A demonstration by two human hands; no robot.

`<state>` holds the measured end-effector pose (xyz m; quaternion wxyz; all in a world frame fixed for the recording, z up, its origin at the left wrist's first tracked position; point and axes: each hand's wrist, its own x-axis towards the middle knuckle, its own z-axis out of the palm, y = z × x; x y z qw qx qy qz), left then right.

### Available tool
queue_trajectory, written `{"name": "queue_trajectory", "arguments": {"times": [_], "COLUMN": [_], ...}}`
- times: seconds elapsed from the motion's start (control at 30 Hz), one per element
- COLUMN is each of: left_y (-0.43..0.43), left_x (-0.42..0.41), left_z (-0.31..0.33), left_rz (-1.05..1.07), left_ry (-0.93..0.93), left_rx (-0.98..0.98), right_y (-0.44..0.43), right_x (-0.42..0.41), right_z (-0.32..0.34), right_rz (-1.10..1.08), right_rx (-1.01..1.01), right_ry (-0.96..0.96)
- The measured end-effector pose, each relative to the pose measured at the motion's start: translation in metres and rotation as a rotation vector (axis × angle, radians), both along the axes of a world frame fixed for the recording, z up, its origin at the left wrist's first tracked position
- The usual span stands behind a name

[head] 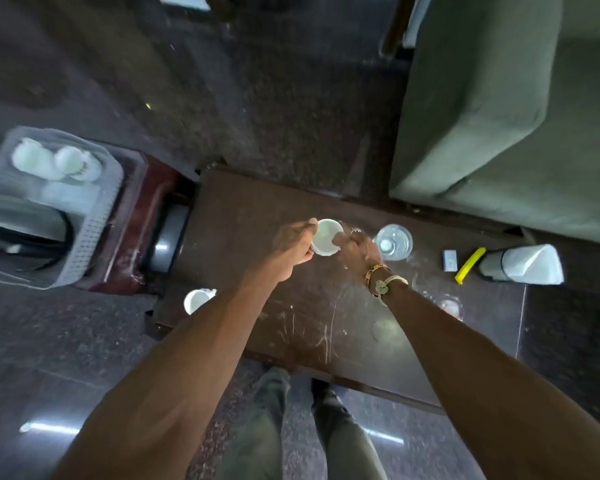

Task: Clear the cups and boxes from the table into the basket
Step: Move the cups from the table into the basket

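Both hands meet on a white paper cup (326,235) above the dark wooden table (291,327). My left hand (293,245) grips its left side, and my right hand (355,247) holds its right side. Another white cup (197,300) stands at the table's left edge, partly hidden by my left forearm. A clear plastic cup (394,242) stands just right of my right hand. The grey basket (94,216) sits to the left on a low stand, with white cups (54,161) and a white box inside.
A small white box (450,260), a yellow strip (470,265) and a white and grey triangular object (522,265) lie at the table's right end. A green sofa (499,116) stands beyond the table. My legs are below the table's near edge.
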<state>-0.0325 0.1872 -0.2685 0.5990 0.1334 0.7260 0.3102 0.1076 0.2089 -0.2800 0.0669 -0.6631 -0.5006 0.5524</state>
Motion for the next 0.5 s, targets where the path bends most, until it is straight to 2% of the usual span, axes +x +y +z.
{"name": "queue_trajectory", "arguments": {"times": [0.13, 0.27, 0.43, 0.5], "left_y": [-0.008, -0.033, -0.080, -0.102], "left_x": [-0.028, -0.058, -0.088, -0.103], "left_z": [0.081, 0.152, 0.214, 0.230], "left_rz": [0.024, -0.056, 0.142, 0.160], "left_ry": [0.003, 0.028, 0.010, 0.024], "left_rx": [0.103, 0.213, 0.259, 0.257], "right_y": [0.012, 0.011, -0.016, -0.031], "right_x": [-0.022, -0.049, -0.091, -0.110], "right_z": [0.072, 0.131, 0.190, 0.208], "right_rz": [0.071, 0.202, 0.341, 0.383], "right_rx": [0.098, 0.234, 0.312, 0.315], "right_ry": [0.022, 0.035, 0.064, 0.080]}}
